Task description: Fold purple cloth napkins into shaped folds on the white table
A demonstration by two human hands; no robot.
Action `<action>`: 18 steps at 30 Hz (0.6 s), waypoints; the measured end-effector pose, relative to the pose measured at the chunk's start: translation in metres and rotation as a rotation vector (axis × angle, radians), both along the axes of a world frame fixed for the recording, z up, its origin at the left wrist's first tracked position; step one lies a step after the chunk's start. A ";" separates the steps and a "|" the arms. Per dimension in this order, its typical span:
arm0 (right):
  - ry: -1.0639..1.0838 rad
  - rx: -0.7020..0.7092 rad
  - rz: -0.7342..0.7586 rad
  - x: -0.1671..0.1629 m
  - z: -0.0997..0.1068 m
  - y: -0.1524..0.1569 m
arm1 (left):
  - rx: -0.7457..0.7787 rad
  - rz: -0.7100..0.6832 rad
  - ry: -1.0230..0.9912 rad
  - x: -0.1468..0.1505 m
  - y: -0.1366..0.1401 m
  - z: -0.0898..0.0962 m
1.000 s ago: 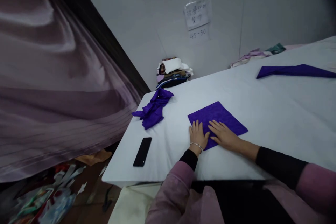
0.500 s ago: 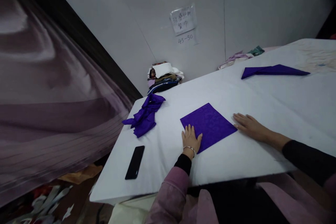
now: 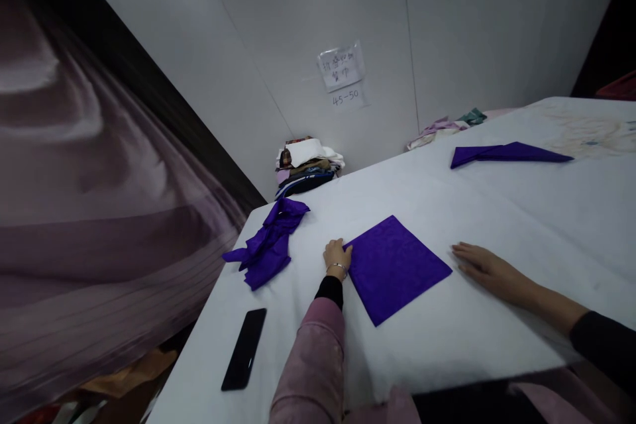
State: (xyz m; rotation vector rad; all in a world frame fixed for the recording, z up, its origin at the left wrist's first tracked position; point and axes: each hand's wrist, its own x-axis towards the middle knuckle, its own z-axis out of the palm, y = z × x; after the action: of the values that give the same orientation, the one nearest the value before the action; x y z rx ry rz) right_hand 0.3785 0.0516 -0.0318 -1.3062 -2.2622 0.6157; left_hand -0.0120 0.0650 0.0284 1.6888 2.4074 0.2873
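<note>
A folded purple cloth napkin (image 3: 397,271) lies flat on the white-covered table, its corners pointing left, right, away and toward me. My left hand (image 3: 338,256), with a bracelet at the wrist, is down at the napkin's left corner. Its fingers are slightly bent and the thumb is apart from them, beside the corner; no hold on the cloth shows. Just off the right corner, my right hand (image 3: 484,270) rests palm down on the tablecloth, fingers stretched out and holding nothing.
To the left lie a crumpled purple cloth (image 3: 271,245) and a black phone (image 3: 244,349). A long folded purple cloth (image 3: 511,154) is at the back right. Stacked cloths (image 3: 309,165) stand by the wall, below a paper sign (image 3: 342,67). A draped curtain (image 3: 114,232) hangs at left.
My left hand has slid off the napkin's lower left edge to its left corner, its fingers bending. My right hand has moved slightly away from the right corner. The view has tilted upward.
</note>
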 end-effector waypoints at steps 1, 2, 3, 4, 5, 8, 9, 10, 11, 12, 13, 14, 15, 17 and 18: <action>0.000 -0.007 0.017 0.000 0.002 -0.002 | -0.016 0.003 -0.014 -0.004 0.005 0.001; 0.003 -0.024 0.031 0.000 0.005 -0.003 | -0.038 0.001 -0.033 -0.007 0.010 0.001; 0.011 -0.050 0.034 0.001 0.008 -0.002 | -0.062 -0.006 -0.059 -0.010 0.015 0.002; 0.027 -0.081 0.026 0.001 0.011 0.000 | -0.083 -0.016 -0.088 -0.012 0.020 0.002; 0.048 -0.112 0.010 0.001 0.013 0.004 | -0.099 -0.030 -0.119 -0.013 0.024 0.003; 0.102 -0.169 -0.025 -0.006 0.024 0.031 | -0.117 -0.081 -0.193 -0.011 0.039 0.002; 0.106 -0.162 -0.020 -0.012 0.028 0.042 | -0.114 -0.097 -0.208 -0.008 0.044 0.002; 0.102 -0.138 -0.012 -0.021 0.033 0.054 | -0.108 -0.111 -0.218 -0.004 0.050 0.001; 0.095 -0.095 -0.008 -0.033 0.038 0.065 | -0.101 -0.121 -0.223 0.001 0.056 0.001; 0.086 -0.040 -0.002 -0.049 0.043 0.073 | -0.093 -0.129 -0.223 0.007 0.062 0.001; 0.074 0.020 0.008 -0.067 0.047 0.079 | -0.080 -0.132 -0.217 0.013 0.067 0.001; 0.063 0.076 0.033 -0.087 0.049 0.082 | -0.062 -0.131 -0.204 0.019 0.071 0.001; 0.045 0.115 0.086 -0.108 0.051 0.082 | -0.035 -0.125 -0.184 0.025 0.073 0.001; 0.004 0.137 0.234 -0.149 0.049 0.077 | 0.034 -0.112 -0.134 0.035 0.071 0.000; -0.018 0.133 0.286 -0.165 0.046 0.074 | 0.071 -0.121 -0.110 0.039 0.067 -0.002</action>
State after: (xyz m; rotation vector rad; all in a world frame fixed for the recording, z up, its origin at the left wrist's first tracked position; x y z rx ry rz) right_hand 0.2131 0.1252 0.0144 -0.9364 -2.4805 0.5384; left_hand 0.0266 0.1323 0.0268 1.7900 2.2318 0.4397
